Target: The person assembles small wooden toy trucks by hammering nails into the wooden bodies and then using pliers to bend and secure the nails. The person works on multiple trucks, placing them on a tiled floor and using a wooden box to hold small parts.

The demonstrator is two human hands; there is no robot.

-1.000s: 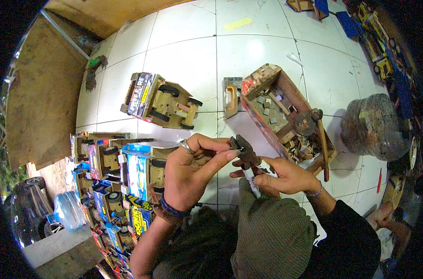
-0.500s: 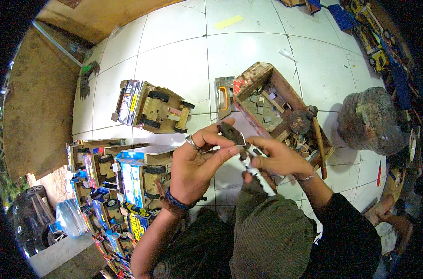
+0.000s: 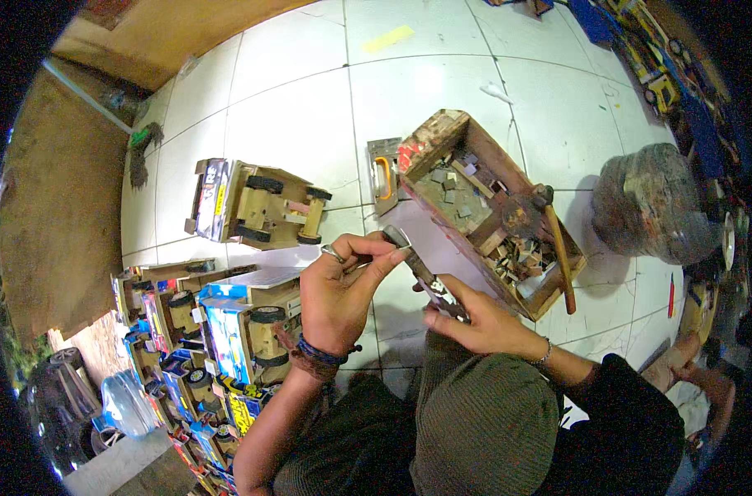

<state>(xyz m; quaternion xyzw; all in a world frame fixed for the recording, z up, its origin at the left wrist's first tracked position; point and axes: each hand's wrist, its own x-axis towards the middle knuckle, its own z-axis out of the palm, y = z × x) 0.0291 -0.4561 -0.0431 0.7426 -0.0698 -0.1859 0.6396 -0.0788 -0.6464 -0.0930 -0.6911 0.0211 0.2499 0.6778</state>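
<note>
My right hand (image 3: pixel 487 321) is wrapped round a pair of pliers (image 3: pixel 421 271) with a dark head and white, worn-looking handle covering. The pliers are turned nearly edge-on, their head pointing up and left toward my other hand. With finger and thumb, my left hand (image 3: pixel 343 281), which wears a ring, pinches a small thin pale piece (image 3: pixel 405 248) right beside the pliers' head. Whether the jaws touch that piece I cannot tell. Beyond my hands lies a wooden box (image 3: pixel 508 157) of small blocks and scraps, with a hammer (image 3: pixel 560 256) resting across its near right end.
A wooden toy truck (image 3: pixel 281 211) lies with its wheels showing at the left. Several more toy trucks (image 3: pixel 227 322) are packed together nearer me. A handsaw (image 3: pixel 384 178) with an orange-edged handle lies beside the box. A large dark round container (image 3: pixel 653 207) stands at the right, near a red pen-like stick (image 3: pixel 671 296).
The pliers have turned from showing their spread handles to nearly edge-on. My right hand has shifted its hold lower along them, while my left hand keeps its pinch.
</note>
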